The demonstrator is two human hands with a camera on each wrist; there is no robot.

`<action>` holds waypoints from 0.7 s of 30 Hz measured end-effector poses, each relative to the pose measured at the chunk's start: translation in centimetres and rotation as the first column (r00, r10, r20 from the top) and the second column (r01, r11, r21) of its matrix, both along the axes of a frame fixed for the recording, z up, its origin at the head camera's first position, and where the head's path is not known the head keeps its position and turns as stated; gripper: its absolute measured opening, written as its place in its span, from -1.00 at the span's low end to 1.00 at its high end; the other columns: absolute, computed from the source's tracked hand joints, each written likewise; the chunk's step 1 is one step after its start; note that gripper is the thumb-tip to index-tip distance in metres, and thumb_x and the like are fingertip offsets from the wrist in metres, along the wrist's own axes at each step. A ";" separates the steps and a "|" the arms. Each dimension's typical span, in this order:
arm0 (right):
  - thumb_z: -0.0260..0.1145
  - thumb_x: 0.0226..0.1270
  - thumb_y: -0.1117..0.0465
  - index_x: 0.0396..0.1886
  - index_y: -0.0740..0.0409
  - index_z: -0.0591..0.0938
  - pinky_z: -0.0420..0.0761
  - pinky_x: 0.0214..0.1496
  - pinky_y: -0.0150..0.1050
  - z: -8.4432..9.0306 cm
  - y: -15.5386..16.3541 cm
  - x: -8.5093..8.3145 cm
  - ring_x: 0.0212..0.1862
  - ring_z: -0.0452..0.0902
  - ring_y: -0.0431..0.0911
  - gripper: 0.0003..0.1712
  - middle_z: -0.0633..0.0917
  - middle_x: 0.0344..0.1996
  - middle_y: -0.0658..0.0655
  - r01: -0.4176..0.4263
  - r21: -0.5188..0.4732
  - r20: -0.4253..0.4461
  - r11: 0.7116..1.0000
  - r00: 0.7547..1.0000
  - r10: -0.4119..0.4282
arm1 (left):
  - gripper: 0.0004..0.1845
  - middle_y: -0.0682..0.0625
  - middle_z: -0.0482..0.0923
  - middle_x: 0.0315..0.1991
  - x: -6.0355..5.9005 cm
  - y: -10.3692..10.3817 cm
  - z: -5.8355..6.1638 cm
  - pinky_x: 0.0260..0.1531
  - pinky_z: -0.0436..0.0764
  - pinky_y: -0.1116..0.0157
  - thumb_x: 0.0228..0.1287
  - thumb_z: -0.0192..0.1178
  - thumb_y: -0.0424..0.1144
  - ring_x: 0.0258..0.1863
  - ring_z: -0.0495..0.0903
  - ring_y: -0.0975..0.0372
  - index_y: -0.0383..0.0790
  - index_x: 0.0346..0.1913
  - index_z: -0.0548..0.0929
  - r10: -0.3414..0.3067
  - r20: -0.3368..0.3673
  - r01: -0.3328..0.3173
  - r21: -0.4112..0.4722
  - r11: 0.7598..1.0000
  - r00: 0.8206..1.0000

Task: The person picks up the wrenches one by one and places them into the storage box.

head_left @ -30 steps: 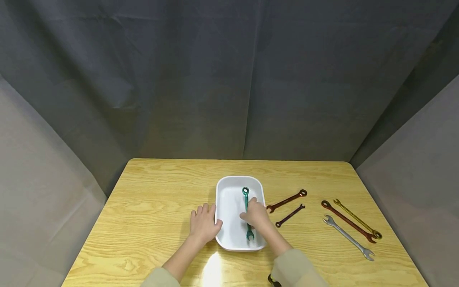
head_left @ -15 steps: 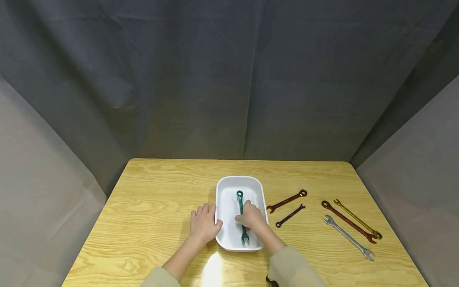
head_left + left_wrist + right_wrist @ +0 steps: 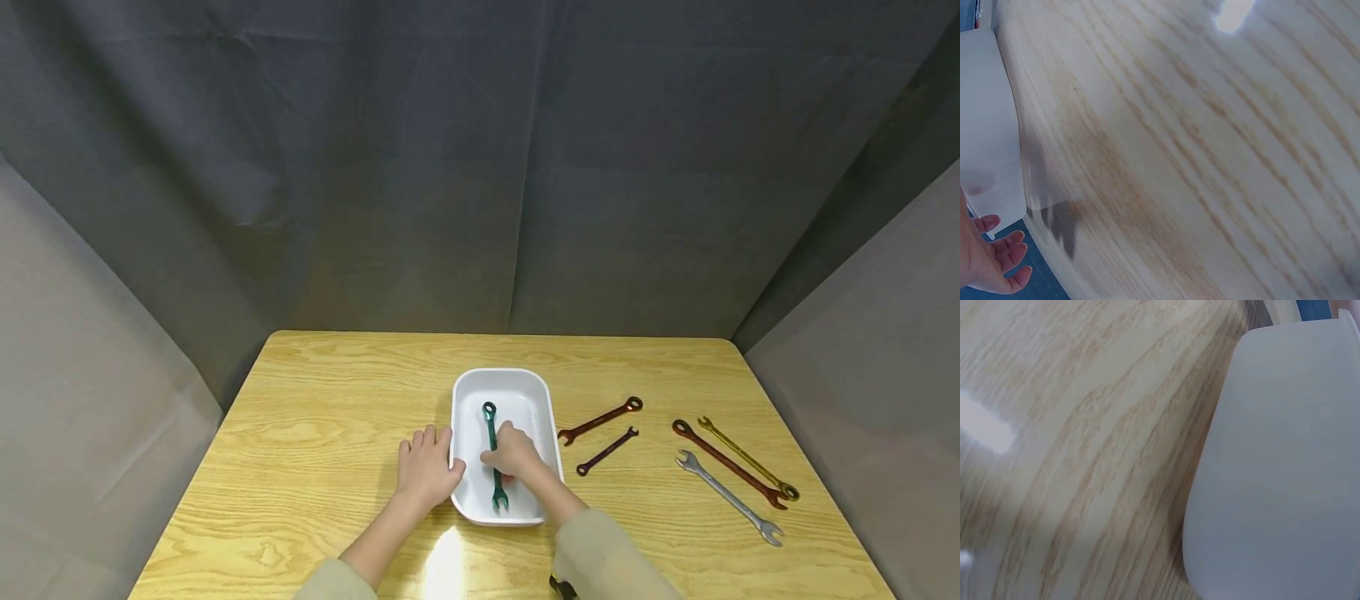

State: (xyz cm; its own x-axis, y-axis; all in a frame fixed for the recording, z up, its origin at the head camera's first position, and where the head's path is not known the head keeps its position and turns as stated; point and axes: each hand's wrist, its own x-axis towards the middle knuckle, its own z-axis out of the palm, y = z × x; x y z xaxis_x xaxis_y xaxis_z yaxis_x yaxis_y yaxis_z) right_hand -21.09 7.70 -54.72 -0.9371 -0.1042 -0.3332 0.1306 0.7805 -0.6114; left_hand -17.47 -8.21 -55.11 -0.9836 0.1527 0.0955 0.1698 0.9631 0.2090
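Note:
In the head view my right hand (image 3: 516,454) pinches a green combination wrench (image 3: 490,417) by its shank, inside the white tray (image 3: 502,521). The ring end points away from me, the open end towards me. My left hand (image 3: 429,471) lies at the tray's left rim, thumb over the edge and fingers outside, pointing forward. In the left wrist view the relaxed fingers of the left hand (image 3: 997,259) show beside the tray wall (image 3: 988,119). The right wrist view shows the tray's outer wall (image 3: 1279,462); the wrench is hidden there.
Right of the tray lie a dark red wrench (image 3: 600,420) and a small purple wrench (image 3: 607,451). Farther right are an orange-red wrench (image 3: 727,462), a yellow wrench (image 3: 746,457) and a silver wrench (image 3: 731,497). A black-and-yellow item (image 3: 561,587) is partly covered by my right sleeve.
My right hand has moved left across the tray with the green wrench, from the tray's right side to near its middle. The left hand and the tray have stayed in place.

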 end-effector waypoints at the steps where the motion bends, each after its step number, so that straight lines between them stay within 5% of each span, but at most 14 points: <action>1: 0.35 0.05 0.19 -0.27 0.32 0.36 0.44 -0.75 -0.35 -0.1 -0.1 0.0 -0.75 0.50 -0.09 -0.59 0.50 -0.68 0.14 0.000 -0.005 0.000 1.000 1.000 0.000 | -0.47 -0.13 0.43 -0.12 0.0 0.0 0.0 -0.24 0.30 0.09 0.06 0.05 0.04 -0.20 0.36 0.06 -0.17 0.08 0.45 0.000 0.000 0.000 0.002 1.000 1.000; 21: 0.33 0.07 0.20 -0.43 0.26 0.41 0.53 -0.66 -0.30 0.0 -1.6 -0.5 -0.75 0.51 -0.13 -0.72 0.51 -0.68 0.13 0.012 -0.092 0.036 0.996 0.999 -0.009 | -0.48 -0.11 0.42 -0.16 0.2 -0.1 0.0 -0.28 0.28 0.12 0.05 0.04 0.04 -0.23 0.35 0.06 -0.17 0.05 0.45 -0.002 -0.005 0.002 0.011 1.000 1.000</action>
State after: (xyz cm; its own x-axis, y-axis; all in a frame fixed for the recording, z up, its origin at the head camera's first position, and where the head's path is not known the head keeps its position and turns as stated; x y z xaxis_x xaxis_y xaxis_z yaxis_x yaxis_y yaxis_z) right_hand -21.62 6.09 -54.77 -0.9262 -0.1261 -0.3552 0.1614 0.7191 -0.6759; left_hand -17.28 -8.32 -55.12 -0.9829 0.1534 0.1022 0.1726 0.9605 0.2183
